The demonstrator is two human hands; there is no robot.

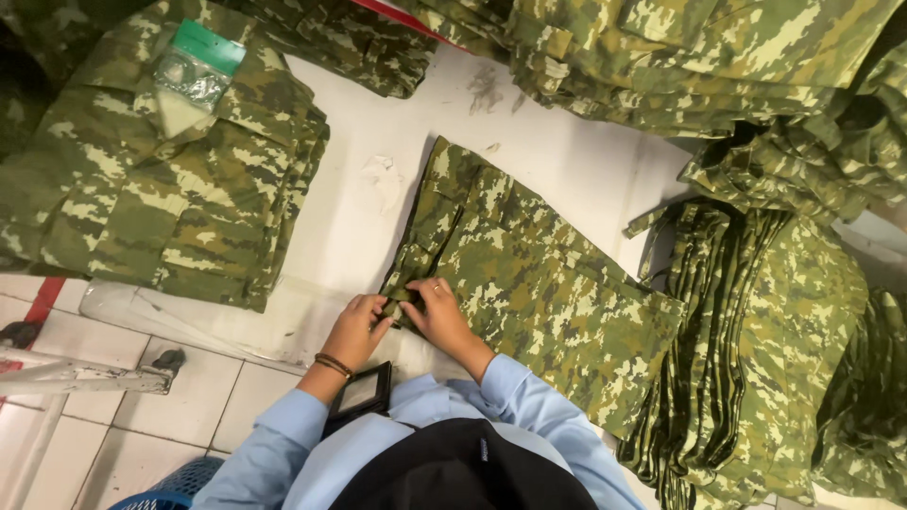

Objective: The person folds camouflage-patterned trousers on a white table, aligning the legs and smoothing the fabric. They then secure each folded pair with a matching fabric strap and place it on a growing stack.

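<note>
White worktable (557,161), tiled floor (179,406) below; both hands' grip apparently pinched on camouflage garment (529,274) edge.

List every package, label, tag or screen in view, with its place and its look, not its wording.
Small clear plastic bag: on the folded camouflage stack at upper left; rectangular, green header card, shiny silvery contents.
Badge holder: hanging at the person's chest, below the left hand; dark rectangular frame, pale insert.
</note>
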